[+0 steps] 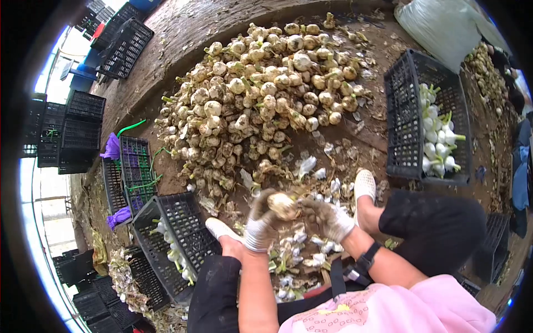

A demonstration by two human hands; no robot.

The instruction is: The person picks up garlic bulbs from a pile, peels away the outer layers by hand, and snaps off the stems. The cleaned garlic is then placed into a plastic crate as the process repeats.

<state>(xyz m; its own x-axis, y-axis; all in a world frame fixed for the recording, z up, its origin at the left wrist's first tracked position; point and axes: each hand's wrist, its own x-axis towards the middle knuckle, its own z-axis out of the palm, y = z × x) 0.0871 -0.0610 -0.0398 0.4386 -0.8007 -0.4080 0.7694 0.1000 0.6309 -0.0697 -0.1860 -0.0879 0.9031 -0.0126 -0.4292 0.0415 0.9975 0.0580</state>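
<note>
Between my two gloved hands is a garlic bulb (pixel 282 206) with dry, dirt-stained outer skin. My left hand (pixel 260 222) is closed around its left side. At the bulb's right end, the bent fingers of my right hand (pixel 327 217) press against it; the fingertips are slightly blurred. Both gloves are white at the cuff and dirty over the fingers. Below the hands, peeled white garlic bulbs (pixel 288 250) and loose skins lie on the ground between my legs. A large heap of unpeeled garlic bulbs (pixel 261 89) spreads out in front.
At the right stands a black crate (pixel 401 116) part-filled with clean white garlic. Another black crate (pixel 186 233) with some garlic is close to my left foot. Purple cloth (pixel 112 147) hangs at a crate further left. Stacked crates (pixel 82 130) and a pale sack (pixel 438 28) are farther off.
</note>
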